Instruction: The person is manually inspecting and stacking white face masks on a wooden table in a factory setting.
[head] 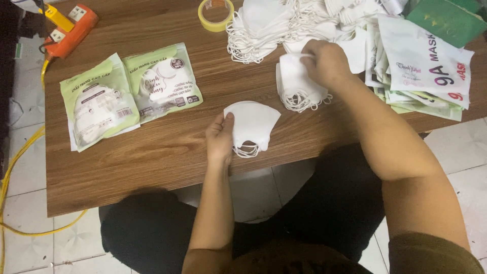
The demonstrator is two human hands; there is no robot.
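Note:
My left hand (219, 137) rests on the wooden table (152, 152) near its front edge, thumb and fingers gripping the left side of a small stack of white folded face masks (252, 124) with ear loops hanging toward me. Further back, my right hand (324, 62) pinches the top mask of a second white stack (297, 83). Behind that lies a big loose heap of white masks (274, 25).
Two filled green-and-white mask packets (99, 101) (163, 81) lie at the left. A pile of empty printed packets (421, 61) sits at the right, a yellow tape roll (216, 14) at the back, an orange tool (71, 30) with yellow cable at the far left. Tiled floor lies below.

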